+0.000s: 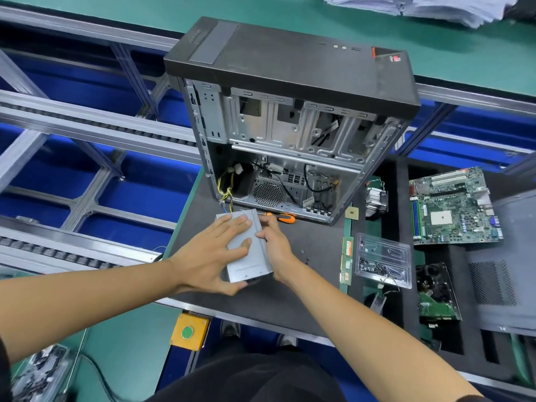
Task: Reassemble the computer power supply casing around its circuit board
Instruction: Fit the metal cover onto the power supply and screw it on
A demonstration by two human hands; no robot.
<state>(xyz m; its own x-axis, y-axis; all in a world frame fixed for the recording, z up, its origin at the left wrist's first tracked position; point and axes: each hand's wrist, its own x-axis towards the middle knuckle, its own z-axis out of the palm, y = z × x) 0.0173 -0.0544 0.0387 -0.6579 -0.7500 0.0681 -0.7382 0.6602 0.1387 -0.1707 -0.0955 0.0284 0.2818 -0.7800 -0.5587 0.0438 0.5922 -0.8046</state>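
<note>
Power supply casing (246, 253) lying flat on the dark mat (304, 280), just in front of the opened computer tower (290, 126), with its yellow and black cable bundle (224, 192) trailing back into the chassis. Left hand (214, 253) spread flat over the lid, fingers straight and pressing down, thumb hooked under the near corner. Right hand (274, 245) up against the right edge, fingers curled onto the side wall, apparently pinching or nudging it. Best done by holding the lid square with steady downward pressure while easing the side flange inward until seams sit flush and screw holes line up; worth checking that no wire gets trapped at the cable exit. Orange-handled screwdriver (282, 217) just beyond the right hand, clear screw tray (383, 256) well apart to the right, both needed next. Circuit board entirely hidden under the cover; seating impossible to confirm. Near end partly masked by the left thumb, right wall by the fingers; exact contact there hard to make out.
</note>
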